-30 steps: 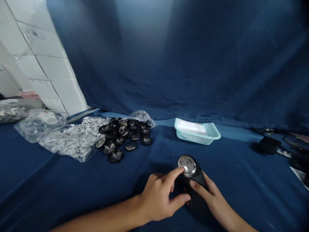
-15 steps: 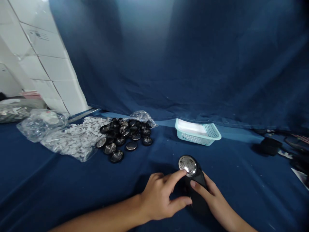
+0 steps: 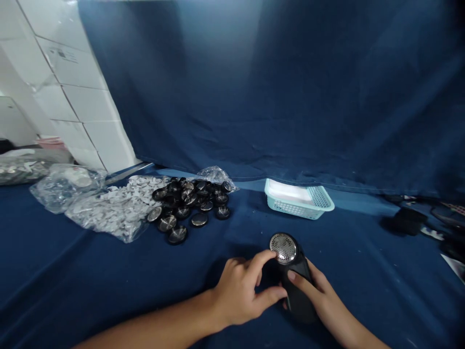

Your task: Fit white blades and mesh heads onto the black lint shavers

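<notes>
A black fabric shaver (image 3: 300,295) with a round, perforated metal head (image 3: 283,247) is tilted over the blue cloth, head end away from me. My right hand (image 3: 315,287) grips its body from the right, thumb lying across the front; the other fingers are mostly hidden behind it. My left hand (image 3: 241,291) is at its left side. The left index fingertip touches the lower left edge of the metal head, and the thumb reaches toward the body, apart from the index finger. Whether that thumb touches the body I cannot tell.
Several black round caps with metal mesh (image 3: 189,198) are piled at the left. Beside them, small grey plastic parts (image 3: 119,208) spill from a clear bag. A light-blue basket (image 3: 296,209) holding something white stands behind the shaver. Dark items (image 3: 405,220) lie at far right.
My left index fingertip has slid slightly left, from the mesh to the edge of the metal head. The left thumb has shifted a little left; the right hand keeps its grip.
</notes>
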`<state>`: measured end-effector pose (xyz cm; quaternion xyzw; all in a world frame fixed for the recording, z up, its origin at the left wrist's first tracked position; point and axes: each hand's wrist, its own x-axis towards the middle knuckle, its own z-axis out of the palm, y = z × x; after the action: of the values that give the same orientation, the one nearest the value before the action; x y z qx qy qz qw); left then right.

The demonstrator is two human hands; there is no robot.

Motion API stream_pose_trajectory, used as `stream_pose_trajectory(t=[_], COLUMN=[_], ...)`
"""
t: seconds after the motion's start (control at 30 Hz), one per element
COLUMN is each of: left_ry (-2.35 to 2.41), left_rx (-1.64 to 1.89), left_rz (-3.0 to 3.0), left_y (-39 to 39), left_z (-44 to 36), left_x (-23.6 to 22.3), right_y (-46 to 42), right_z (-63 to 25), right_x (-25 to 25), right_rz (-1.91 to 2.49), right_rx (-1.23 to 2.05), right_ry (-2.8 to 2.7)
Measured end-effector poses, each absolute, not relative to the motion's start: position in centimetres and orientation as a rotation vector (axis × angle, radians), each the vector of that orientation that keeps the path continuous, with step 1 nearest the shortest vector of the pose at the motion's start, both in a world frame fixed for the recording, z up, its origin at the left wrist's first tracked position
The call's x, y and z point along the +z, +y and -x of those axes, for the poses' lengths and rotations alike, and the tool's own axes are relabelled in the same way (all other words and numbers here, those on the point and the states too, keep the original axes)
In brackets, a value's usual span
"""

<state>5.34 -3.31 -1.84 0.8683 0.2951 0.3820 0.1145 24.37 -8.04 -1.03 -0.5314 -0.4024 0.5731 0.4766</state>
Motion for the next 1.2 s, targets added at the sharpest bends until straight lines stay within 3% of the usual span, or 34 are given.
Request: stream_pose_trajectory(t=[0.8, 1.2], left_ry=[1.045, 0.867], left_rx=[0.785, 0.839], left_rz=[-2.298, -2.104], left_y=[-2.6, -3.5], left_z=[-5.2, -5.0], left_x=[-1.1, 0.0], right_y=[-7.9, -7.2], right_z=[-25.3, -24.3], right_x=[-1.3, -0.9], right_rz=[1.369, 1.499], right_rx=[1.541, 1.266], right_ry=[-0.934, -1.305])
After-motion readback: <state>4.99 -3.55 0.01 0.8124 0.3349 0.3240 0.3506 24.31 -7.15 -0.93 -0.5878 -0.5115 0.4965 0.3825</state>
